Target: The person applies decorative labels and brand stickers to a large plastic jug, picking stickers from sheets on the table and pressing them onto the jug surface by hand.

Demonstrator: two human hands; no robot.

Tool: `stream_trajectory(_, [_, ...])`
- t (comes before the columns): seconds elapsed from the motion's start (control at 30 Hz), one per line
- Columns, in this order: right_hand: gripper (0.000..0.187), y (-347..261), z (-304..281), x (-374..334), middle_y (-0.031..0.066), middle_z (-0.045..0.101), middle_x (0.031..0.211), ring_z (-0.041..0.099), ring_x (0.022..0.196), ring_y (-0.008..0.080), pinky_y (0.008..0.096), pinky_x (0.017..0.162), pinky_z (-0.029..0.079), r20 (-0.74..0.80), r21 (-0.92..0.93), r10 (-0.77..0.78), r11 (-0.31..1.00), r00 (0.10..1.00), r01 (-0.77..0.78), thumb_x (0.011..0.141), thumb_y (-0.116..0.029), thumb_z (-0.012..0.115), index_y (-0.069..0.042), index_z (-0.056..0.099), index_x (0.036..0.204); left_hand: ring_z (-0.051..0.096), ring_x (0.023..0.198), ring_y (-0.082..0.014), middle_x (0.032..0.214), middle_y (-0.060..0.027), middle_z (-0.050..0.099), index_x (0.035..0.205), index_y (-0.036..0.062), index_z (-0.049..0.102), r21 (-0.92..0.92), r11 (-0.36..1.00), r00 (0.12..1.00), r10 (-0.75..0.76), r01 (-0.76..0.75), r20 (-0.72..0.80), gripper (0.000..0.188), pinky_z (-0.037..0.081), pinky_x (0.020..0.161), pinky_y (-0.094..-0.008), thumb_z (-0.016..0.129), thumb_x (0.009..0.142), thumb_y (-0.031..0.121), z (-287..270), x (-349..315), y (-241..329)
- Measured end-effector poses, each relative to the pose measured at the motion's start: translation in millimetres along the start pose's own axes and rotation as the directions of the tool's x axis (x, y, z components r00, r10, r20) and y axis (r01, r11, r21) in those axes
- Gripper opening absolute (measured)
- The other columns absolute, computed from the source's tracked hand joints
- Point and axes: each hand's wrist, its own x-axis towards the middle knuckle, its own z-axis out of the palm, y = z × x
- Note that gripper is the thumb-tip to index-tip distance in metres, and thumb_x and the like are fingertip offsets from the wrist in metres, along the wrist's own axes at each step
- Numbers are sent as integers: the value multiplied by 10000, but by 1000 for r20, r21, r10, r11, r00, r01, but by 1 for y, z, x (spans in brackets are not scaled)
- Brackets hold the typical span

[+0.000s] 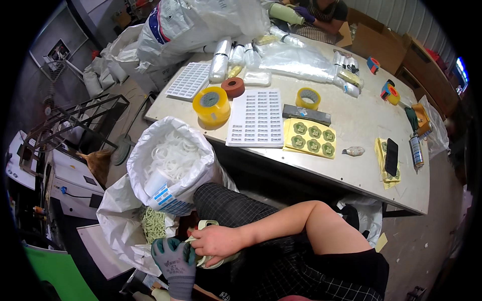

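Observation:
Low in the view, by my lap, I hold a pale green plastic part [207,224] with a rounded, looped outline. My bare right hand [217,244] is closed over it, fingers curled along its left side. My left hand [174,264], in a grey and green work glove, meets it there with bent fingers that pinch at the edge of the part. Most of the part is hidden beneath my right hand. Left of my knee a white sack [120,220] contains many small pale green pieces [153,224]. Above it stands another white sack [135,158], filled with translucent white rings [173,155].
On the table [351,175] lie label sheets [256,120], yellow tape rolls [211,106], green flower-shaped stickers [311,136], a phone [392,157] and a spray can [416,150]. Plastic bags [296,60] fill its far side. Another person [321,22] works beyond it, holding a pale green cylinder [286,14].

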Motion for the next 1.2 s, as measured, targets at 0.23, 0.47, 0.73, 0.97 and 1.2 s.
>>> stream_trajectory(0.23, [443,-6,-8,-9,56,602,1008,554,1021,293,410,767,541,-8,15,52,999,999,-52,800,-480,786,-63,683,911,620,933,-345,957,-106,626,839,104,681,-173,985,994,28,-8,109,190,489,794,-488,783,689,160,13,10,-2])
stream_trajectory(0.47, [413,-3,-27,-32,53,661,1077,643,947,302,425,773,532,-57,129,60,990,997,-53,799,-454,838,-122,612,897,659,990,-326,1135,-138,671,1050,46,722,-889,378,929,-349,259,122,189,540,906,-462,758,867,78,45,-10,-8])
stream_trajectory(0.73, [887,-70,-90,-148,192,543,1341,687,986,263,349,783,590,259,490,839,313,479,-813,819,-320,832,-57,331,1502,610,1105,-322,1310,-115,596,1287,108,605,-726,686,964,-158,-48,-214,619,486,974,-456,877,759,283,73,-72,94])
stream_trajectory(0.97, [808,-47,-102,-119,192,622,1338,717,1039,320,404,908,596,346,476,785,325,514,-817,841,-247,817,-50,391,1500,656,846,-168,984,-85,700,1191,1,660,-892,443,838,-449,-92,-310,321,538,788,-306,755,892,69,61,-37,16])
stream_trajectory(1.2, [991,-57,-102,-60,213,514,1546,665,1216,409,445,1015,581,454,2,582,756,674,-654,658,-222,931,-85,459,1519,681,954,-154,1175,-65,716,1466,54,520,-970,3,681,-713,242,168,636,578,811,-347,798,899,129,214,53,-130])
